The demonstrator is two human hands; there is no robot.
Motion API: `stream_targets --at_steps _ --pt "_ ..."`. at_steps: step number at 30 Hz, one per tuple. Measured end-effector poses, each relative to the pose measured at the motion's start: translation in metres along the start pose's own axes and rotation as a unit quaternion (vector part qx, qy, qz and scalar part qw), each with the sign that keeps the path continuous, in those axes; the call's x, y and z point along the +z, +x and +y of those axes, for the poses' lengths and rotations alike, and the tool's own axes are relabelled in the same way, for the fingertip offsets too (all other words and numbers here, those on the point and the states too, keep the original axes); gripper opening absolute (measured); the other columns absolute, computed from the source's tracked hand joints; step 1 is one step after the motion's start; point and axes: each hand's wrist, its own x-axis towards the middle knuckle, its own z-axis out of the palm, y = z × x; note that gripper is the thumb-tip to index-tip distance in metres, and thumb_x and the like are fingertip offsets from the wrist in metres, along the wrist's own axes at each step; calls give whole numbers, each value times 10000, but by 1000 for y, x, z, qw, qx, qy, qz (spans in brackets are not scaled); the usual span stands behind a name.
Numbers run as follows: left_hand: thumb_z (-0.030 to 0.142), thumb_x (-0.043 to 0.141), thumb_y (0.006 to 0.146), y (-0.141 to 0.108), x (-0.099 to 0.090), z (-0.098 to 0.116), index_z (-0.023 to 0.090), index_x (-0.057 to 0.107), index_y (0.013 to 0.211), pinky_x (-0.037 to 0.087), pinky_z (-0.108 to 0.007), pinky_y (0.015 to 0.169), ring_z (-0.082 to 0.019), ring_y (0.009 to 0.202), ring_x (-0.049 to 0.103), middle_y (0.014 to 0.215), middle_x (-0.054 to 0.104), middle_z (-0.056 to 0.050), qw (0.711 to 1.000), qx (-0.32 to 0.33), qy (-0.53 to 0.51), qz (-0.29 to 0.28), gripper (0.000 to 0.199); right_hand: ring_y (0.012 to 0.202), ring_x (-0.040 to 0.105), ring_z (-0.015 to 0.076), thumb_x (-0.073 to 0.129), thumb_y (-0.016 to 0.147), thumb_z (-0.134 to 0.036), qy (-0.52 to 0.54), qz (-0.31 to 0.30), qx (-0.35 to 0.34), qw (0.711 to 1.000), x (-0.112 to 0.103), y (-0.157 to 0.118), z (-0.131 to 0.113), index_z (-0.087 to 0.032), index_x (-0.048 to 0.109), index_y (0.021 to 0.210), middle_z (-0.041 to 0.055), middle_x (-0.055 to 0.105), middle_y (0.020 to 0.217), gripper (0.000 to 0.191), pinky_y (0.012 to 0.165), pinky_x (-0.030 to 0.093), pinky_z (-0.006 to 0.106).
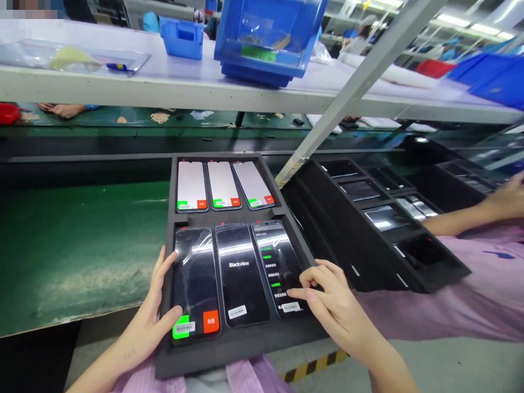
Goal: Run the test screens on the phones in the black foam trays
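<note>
A black foam tray (241,349) holds smartphones in two rows. My left hand (149,314) grips its left edge, thumb at the lower left corner of the front-left phone (194,284), beside a green square. That phone also shows a red square. The middle phone (242,286) displays "Blackview" on black. My right hand (333,303) points its index finger onto the right phone (275,270), which lists green and white text lines; the other fingers are curled and hold nothing. Behind, three phones (223,183) have white screens with green and red corners. Small white labels lie on the phones.
To the right, another black tray (356,229) holds several dark phones, beside a co-worker's arm (470,215). A slanted metal post (352,93) rises behind my tray. Above is a shelf (123,90) with blue bins (266,49). The green bench surface (82,245) extends left.
</note>
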Motion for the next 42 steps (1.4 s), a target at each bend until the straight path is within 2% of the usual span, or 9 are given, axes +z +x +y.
stream_targets --at_steps 3,5,9,12,16,21,28,37,42 --pt "458 408 879 11 -17 -1 343 129 1415 189 -566 1077 -324 1380 81 1531 42 -38 1000 9 20 4 615 839 549 156 330 902 -201 -9 34 16 999 -6 6 12 -243 652 956 26 572 828 329 906 347 406" --pt "447 420 880 26 -33 1 334 178 1399 156 -557 1089 -296 1383 98 1520 126 -42 996 41 79 25 584 920 560 170 325 911 -225 -5 52 31 998 -8 18 23 -246 620 1025 39 617 935 317 912 353 405" --pt "435 429 878 71 -58 15 306 433 1270 82 -568 1095 -273 1380 141 1466 299 -28 951 148 267 46 412 1052 542 181 257 931 -256 14 60 41 997 0 65 41 -235 575 1087 48 629 1097 355 973 321 434" --pt "420 315 913 101 -64 23 251 543 1181 107 -552 1101 -267 1366 200 1425 371 -53 916 188 351 53 390 1119 492 194 225 931 -266 -38 20 57 997 11 103 46 -233 604 1064 67 588 1159 403 1015 252 483" --pt "409 258 922 124 -60 23 196 567 1178 171 -538 1093 -286 1352 232 1420 367 -96 895 199 396 60 454 1172 434 205 204 926 -267 -99 0 74 992 22 130 49 -240 644 1016 84 536 1202 450 1033 214 499" --pt "413 268 922 132 -58 23 214 586 1159 186 -541 1087 -298 1350 230 1417 369 -86 883 203 419 63 445 1179 424 205 184 931 -279 -97 -4 80 992 27 134 53 -253 651 1004 78 525 1202 474 1035 210 501" --pt "428 248 922 132 -55 26 213 607 1136 184 -555 1079 -320 1342 238 1415 360 -107 879 204 425 68 470 1101 459 207 191 932 -265 -118 14 79 990 34 135 51 -229 649 1009 88 544 1127 465 1020 237 478" --pt "439 293 907 131 -54 26 242 599 1130 183 -552 1084 -311 1343 239 1412 373 -66 884 210 412 70 427 1092 452 210 194 932 -267 -119 25 68 990 34 133 52 -269 630 1065 78 539 1140 456 974 287 464" --pt "447 282 907 131 -55 26 231 603 1132 185 -558 1080 -323 1341 239 1412 371 -83 885 201 415 72 447 1070 467 210 181 934 -265 -136 21 64 988 36 135 53 -252 626 1068 92 550 1115 465 955 306 460"
